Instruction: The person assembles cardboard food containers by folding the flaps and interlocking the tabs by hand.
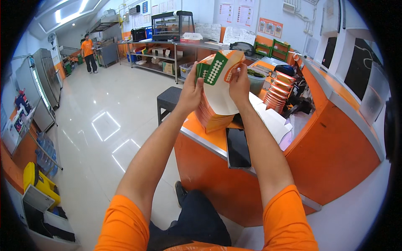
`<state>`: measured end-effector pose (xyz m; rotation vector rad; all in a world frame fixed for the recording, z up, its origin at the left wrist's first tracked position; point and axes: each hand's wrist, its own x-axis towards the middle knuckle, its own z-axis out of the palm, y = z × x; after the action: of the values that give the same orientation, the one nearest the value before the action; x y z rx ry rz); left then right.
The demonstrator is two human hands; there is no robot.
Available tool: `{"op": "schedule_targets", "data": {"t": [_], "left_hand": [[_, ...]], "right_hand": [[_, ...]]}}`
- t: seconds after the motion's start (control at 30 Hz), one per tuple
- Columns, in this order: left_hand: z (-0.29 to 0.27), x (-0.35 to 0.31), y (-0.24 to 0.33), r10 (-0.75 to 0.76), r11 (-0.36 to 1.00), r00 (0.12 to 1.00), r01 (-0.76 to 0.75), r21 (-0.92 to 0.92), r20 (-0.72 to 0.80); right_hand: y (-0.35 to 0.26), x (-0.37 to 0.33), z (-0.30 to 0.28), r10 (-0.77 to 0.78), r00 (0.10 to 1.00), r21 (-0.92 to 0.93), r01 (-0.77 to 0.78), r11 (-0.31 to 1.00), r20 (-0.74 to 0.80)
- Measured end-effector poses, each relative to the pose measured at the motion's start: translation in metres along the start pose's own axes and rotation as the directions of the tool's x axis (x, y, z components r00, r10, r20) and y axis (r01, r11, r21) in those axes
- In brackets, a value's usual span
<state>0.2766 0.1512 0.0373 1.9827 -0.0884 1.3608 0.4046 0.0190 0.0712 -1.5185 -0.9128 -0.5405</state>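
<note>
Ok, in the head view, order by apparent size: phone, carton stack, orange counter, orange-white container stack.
1. Orange counter
2. Carton stack
3. Phone and orange-white container stack: too alike to rank

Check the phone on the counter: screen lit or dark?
Dark. The phone lies on the orange counter, its face plain black with no display visible. Asleep or powered off: cannot tell.

Bright ceiling lights [58, 16] glare off the floor [83, 113], and fisheye distortion bends the edges.
</note>
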Motion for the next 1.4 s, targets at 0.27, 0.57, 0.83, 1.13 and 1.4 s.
{"op": "schedule_targets", "data": {"t": [0.27,0.57,0.83,1.13,1.4], "left_hand": [[0.017,-0.031,-0.014,-0.505,0.845,0.855,0.462,-0.268,-0.118],[0.01,-0.04,-0.002,-0.56,0.677,0.825,0.507,-0.533,0.073],[0.021,-0.058,0.001,-0.564,0.654,0.825,0.468,-0.594,0.029],[0.024,-0.061,0.007,-0.669,0.603,0.739,0.607,-0.518,0.086],[0.033,-0.094,-0.011,-0.365,0.912,0.913,0.312,-0.265,-0.183]], "right_hand": [[0.012,0.0,0.004,-0.035,0.996,-0.11,0.043,0.993,0.078],[0.028,0.003,-0.004,-0.038,0.986,-0.13,0.059,0.99,0.162],[0.015,-0.009,-0.007,0.086,0.97,-0.14,-0.055,0.989,0.228],[0.029,-0.011,-0.006,-0.035,0.97,-0.162,0.076,0.984,0.241],[0.048,0.03,-0.042,0.19,0.965,-0.186,-0.155,0.97,0.183]]}}
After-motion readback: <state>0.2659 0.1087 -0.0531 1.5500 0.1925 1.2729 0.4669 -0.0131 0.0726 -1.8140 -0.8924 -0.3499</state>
